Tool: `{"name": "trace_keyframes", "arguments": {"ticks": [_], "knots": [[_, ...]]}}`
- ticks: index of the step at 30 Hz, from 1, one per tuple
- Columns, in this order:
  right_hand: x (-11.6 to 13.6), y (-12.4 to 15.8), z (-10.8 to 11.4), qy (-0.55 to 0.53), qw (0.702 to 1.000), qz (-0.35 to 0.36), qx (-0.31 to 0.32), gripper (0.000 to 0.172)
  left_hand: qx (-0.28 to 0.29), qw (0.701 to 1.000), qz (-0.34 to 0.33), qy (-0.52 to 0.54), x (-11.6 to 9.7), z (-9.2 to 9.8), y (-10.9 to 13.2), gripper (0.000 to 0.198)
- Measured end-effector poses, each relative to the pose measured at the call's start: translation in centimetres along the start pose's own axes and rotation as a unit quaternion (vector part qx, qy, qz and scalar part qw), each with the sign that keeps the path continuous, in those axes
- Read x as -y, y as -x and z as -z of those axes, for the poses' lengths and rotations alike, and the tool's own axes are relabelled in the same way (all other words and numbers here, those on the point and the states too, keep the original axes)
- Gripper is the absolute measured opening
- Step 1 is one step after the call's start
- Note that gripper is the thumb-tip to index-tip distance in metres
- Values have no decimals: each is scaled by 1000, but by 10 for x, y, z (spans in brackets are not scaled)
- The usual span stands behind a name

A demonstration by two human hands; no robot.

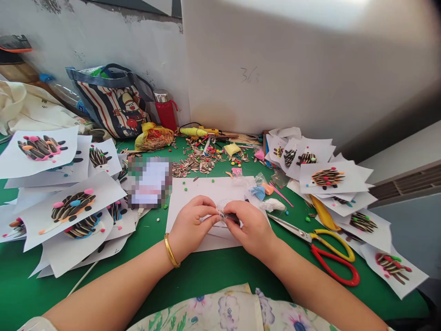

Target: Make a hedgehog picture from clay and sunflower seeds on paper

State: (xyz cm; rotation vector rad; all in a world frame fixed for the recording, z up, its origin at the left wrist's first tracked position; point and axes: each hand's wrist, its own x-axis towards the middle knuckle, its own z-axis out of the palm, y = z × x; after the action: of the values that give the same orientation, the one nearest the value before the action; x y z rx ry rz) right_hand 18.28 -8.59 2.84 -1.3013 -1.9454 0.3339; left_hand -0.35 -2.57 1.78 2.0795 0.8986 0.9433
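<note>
Over white sheets of paper in the middle of the table, both my hands meet at a small clear plastic wrapper. My left hand, with a gold bangle at the wrist, pinches the wrapper between thumb and fingertips. My right hand is closed on its other side, and a dark lump shows under the fingers. Whether the lump lies inside the plastic is hidden. Right of the hands are a blue clay piece, an orange clay piece and a white clay lump.
Scissors lie at right, a pixelated phone at left. Sunflower seeds are spread behind the paper. Stacks of seed-picture cards flank both sides. A red bottle and a striped bag stand at the back.
</note>
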Motion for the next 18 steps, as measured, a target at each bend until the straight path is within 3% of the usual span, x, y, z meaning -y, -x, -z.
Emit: {"name": "trace_keyframes", "arguments": {"ticks": [10, 14, 18], "knots": [[1, 2, 5, 7, 999, -33, 27, 12, -9, 991, -90, -95, -6, 1, 4, 13], [-4, 1, 6, -3, 998, -69, 15, 14, -16, 994, -80, -77, -6, 2, 3, 11], [-7, 1, 9, -11, 995, -102, -2, 14, -39, 999, -31, 7, -3, 4, 0, 12]]}}
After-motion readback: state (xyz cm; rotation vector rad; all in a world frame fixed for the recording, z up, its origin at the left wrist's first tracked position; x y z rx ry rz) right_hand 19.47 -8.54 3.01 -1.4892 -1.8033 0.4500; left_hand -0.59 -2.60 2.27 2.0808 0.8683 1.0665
